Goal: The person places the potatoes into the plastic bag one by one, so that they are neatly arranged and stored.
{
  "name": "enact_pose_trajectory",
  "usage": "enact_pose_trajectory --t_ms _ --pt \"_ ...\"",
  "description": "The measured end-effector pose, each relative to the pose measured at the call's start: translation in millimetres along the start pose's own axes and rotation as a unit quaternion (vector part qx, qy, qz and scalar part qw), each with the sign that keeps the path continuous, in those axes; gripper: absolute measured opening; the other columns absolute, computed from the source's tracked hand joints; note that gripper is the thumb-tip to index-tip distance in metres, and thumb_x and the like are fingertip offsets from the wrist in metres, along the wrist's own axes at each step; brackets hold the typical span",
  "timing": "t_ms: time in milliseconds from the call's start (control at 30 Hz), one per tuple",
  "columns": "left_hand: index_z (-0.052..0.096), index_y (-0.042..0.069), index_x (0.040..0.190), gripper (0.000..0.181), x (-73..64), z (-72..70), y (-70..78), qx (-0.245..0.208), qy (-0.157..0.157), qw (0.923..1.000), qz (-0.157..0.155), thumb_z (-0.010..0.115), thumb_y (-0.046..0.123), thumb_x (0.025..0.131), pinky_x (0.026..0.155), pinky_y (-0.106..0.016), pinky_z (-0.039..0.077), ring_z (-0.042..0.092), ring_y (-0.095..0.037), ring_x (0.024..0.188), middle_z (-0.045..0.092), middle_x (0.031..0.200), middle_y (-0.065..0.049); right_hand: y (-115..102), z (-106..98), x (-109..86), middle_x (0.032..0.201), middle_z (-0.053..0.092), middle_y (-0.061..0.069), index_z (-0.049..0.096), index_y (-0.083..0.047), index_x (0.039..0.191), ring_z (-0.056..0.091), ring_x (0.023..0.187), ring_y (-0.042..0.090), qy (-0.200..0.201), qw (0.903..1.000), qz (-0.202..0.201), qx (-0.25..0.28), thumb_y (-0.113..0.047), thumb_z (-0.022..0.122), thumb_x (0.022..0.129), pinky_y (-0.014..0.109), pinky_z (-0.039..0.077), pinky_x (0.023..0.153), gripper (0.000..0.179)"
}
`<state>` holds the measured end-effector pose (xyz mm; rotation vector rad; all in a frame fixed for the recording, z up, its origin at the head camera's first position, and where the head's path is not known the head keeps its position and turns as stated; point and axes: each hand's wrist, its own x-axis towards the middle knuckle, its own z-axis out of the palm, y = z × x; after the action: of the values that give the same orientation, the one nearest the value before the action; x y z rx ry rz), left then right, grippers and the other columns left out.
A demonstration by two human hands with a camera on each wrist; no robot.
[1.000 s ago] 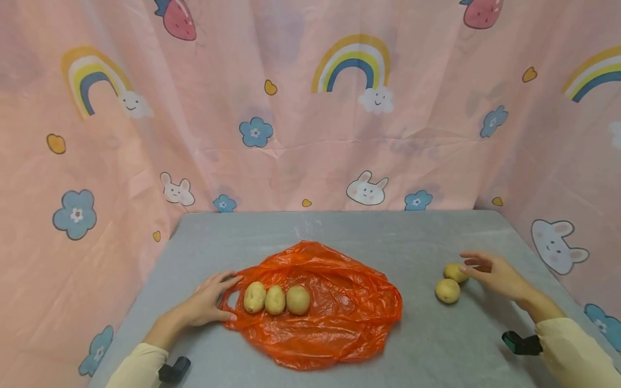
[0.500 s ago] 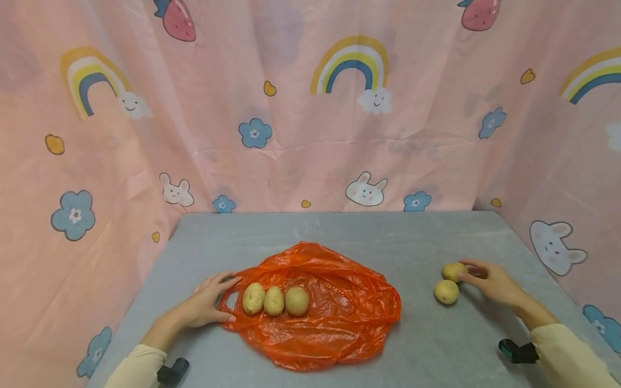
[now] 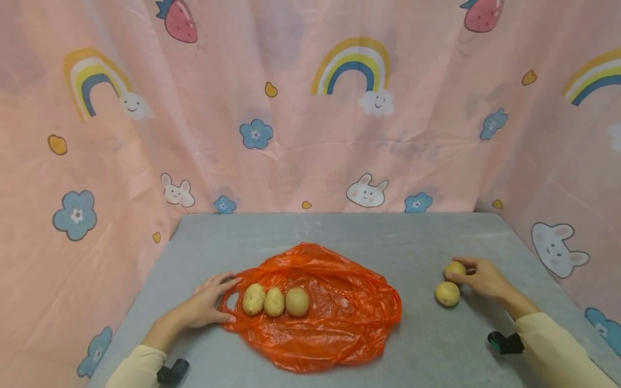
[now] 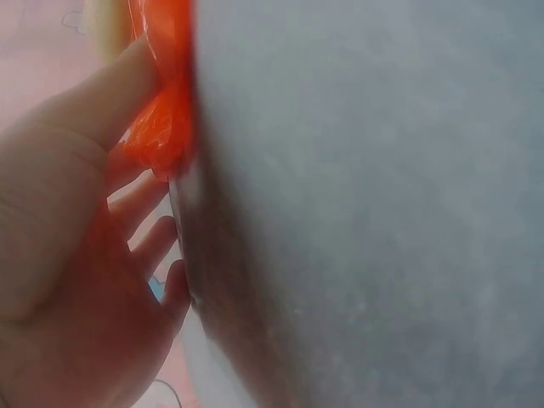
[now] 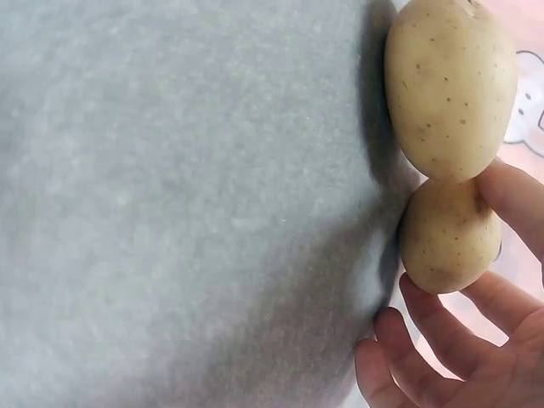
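My left hand (image 3: pixel 206 302) rests at the left end of an orange plastic bag (image 3: pixel 349 323) spread flat on the table. Thumb and fingers lie wide apart at its handle opening; in the left wrist view the thumb touches bunched orange film (image 4: pixel 161 127). Three potatoes (image 3: pixel 274 302) sit in a row on the bag's left half. At the right, my right hand (image 3: pixel 487 277) grips the farther of two potatoes (image 3: pixel 454 271) between thumb and fingers. The nearer potato (image 3: pixel 447 294) lies right beside it, large at the top in the right wrist view.
Everything lies on a grey table (image 3: pixel 339 229). A pink printed curtain (image 3: pixel 301 161) encloses its back and both sides. Bare tabletop separates the bag from the two potatoes at the right. Black wrist devices (image 3: pixel 505 343) jut from both sleeves.
My right hand has moved left and its thumb and fingers have closed round the farther potato. My left hand, the bag and the three potatoes on it have stayed put.
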<state>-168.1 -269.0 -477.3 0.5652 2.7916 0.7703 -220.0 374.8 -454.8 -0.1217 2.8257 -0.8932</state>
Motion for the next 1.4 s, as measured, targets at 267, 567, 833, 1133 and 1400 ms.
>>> enact_pose_trajectory --t_ms 267,567,833,1133,1400 --pt "0.046 0.008 0.151 0.091 -0.8 -0.8 1.9 0.000 0.004 1.0000 0.002 0.087 0.040 0.076 0.106 -0.079 0.024 0.030 -0.052 0.144 0.036 0.159 -0.022 2 -3 2.7 0.134 0.052 0.044 0.046 0.019 0.139 0.058 0.113 0.053 -0.002 1.0000 -0.003 -0.003 -0.032 0.065 0.099 0.055 0.055 0.087 0.067" --pt "0.046 0.008 0.152 0.092 -1.6 -0.9 0.1 -0.008 0.004 1.0000 0.001 0.087 0.040 0.076 0.105 -0.080 0.022 0.028 -0.053 0.145 0.035 0.159 -0.022 -11 -7 1.8 0.138 0.049 0.041 0.045 0.014 0.142 0.057 0.115 0.051 0.011 0.9999 -0.002 0.004 -0.037 0.065 0.098 0.052 0.054 0.086 0.070" --pt "0.046 0.010 0.152 0.092 -0.7 1.4 -1.7 -0.006 0.006 1.0000 0.004 0.086 0.043 0.076 0.105 -0.080 0.023 0.029 -0.052 0.144 0.036 0.159 -0.021 -31 -12 -3.9 0.137 0.052 0.038 0.045 0.011 0.144 0.058 0.114 0.046 0.012 0.9998 -0.009 0.013 -0.036 0.065 0.098 0.043 0.055 0.082 0.069" --pt "0.046 0.010 0.152 0.092 0.2 -0.5 -0.5 -0.002 0.003 1.0000 0.004 0.086 0.043 0.077 0.106 -0.080 0.023 0.029 -0.052 0.145 0.036 0.159 -0.021 -54 -5 -5.9 0.137 0.055 0.035 0.049 0.008 0.143 0.058 0.113 0.042 0.025 0.9991 -0.033 0.014 -0.037 0.068 0.097 0.037 0.052 0.081 0.067" --pt "0.046 0.010 0.153 0.092 -1.0 -0.6 0.9 -0.008 0.000 1.0000 -0.002 0.086 0.042 0.076 0.106 -0.080 0.022 0.029 -0.051 0.145 0.035 0.159 -0.020 -77 0 -8.1 0.129 0.062 0.029 0.054 0.005 0.139 0.061 0.108 0.035 0.029 0.9963 -0.077 0.024 -0.033 0.069 0.096 0.030 0.051 0.077 0.059"
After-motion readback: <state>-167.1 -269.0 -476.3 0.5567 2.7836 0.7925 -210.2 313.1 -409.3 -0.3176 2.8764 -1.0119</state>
